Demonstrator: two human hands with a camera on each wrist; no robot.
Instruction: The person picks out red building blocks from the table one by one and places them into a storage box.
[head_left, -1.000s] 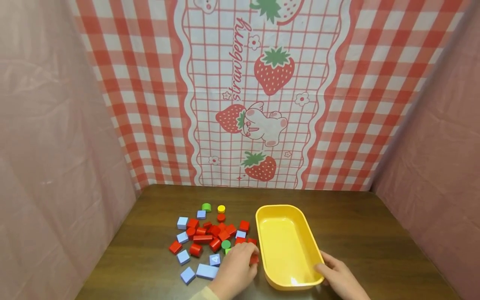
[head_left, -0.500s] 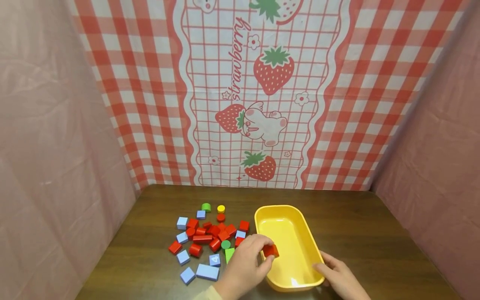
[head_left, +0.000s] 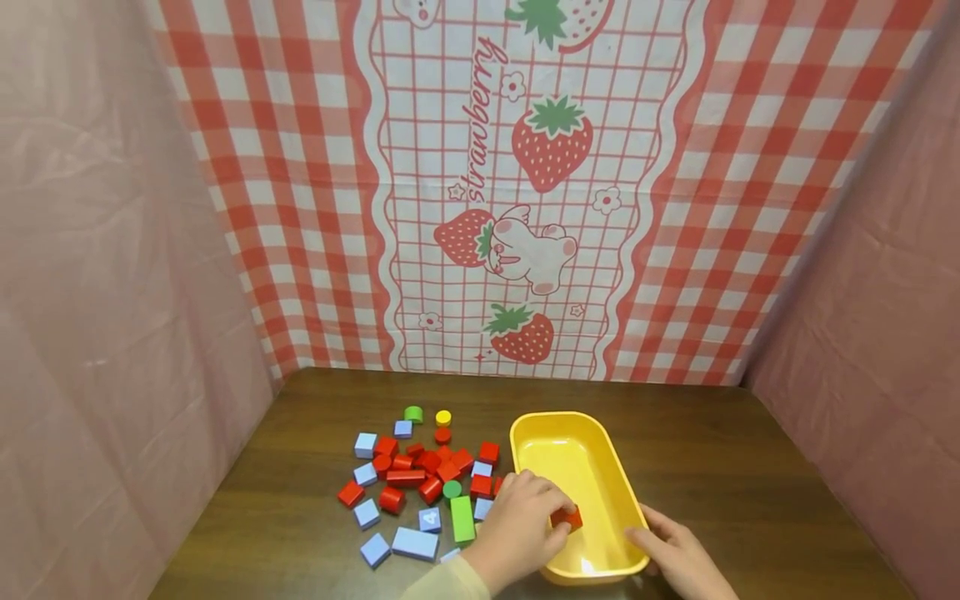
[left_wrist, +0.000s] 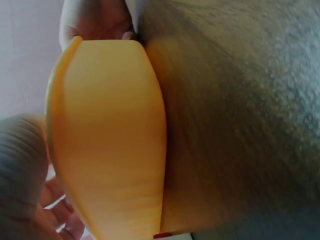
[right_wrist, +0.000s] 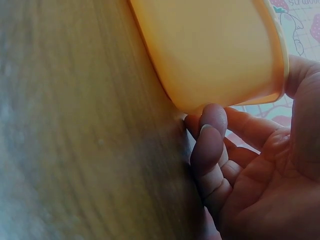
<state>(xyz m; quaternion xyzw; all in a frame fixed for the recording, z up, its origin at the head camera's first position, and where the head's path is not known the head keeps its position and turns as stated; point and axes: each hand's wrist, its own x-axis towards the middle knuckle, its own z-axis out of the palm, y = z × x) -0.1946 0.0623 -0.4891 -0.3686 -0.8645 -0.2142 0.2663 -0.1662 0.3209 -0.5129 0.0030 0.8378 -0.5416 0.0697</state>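
The left hand (head_left: 525, 529) pinches a small, hard-edged red block (head_left: 570, 518) between thumb and fingers, holding it inside the opening of the yellow tray (head_left: 573, 467); whether the block touches the tray's floor I cannot tell. The right hand (head_left: 675, 550) grips the tray at its near right corner, thumb over the rim and fingers bent against the outer wall. The tray is a deep, rounded rectangle, smooth and slightly glossy like plastic, standing on a dark wooden table (head_left: 712, 450) with visible grain. To the left of the tray spreads a loose scatter of smooth blocks: a red cylinder (head_left: 392, 500) lying on its side, a long blue block (head_left: 415, 544), a square blue block marked 4 (head_left: 430, 520), an oblong green block (head_left: 462, 521), and a round green disc (head_left: 452, 489) near it. At the far edge of the scatter, a yellow disc (head_left: 443, 418) lies beside a green half-round block (head_left: 413, 414). Behind rises a gingham cloth (head_left: 300, 208) printed with strawberries, flanked by softly creased pink fabric (head_left: 112, 292).
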